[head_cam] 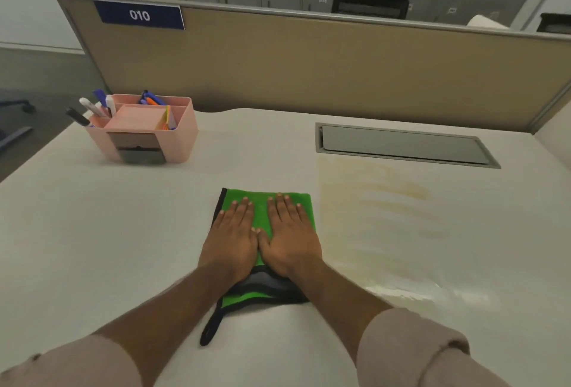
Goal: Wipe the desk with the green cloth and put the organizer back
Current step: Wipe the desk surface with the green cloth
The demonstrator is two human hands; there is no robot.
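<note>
green cloth flat under both hands

Fuzzy green cloth, glossy desk

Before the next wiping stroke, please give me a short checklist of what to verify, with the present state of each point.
1. Both hands flat on the green cloth: ok, left hand and right hand press side by side.
2. Cloth lying flat on the desk: ok.
3. Pink organizer out of the cloth's way: ok, far left.
4. Yellowish smear on the right gone: not ok.
5. Cable hatch closed: ok.
6. Cloth damp enough: cannot tell.
</note>
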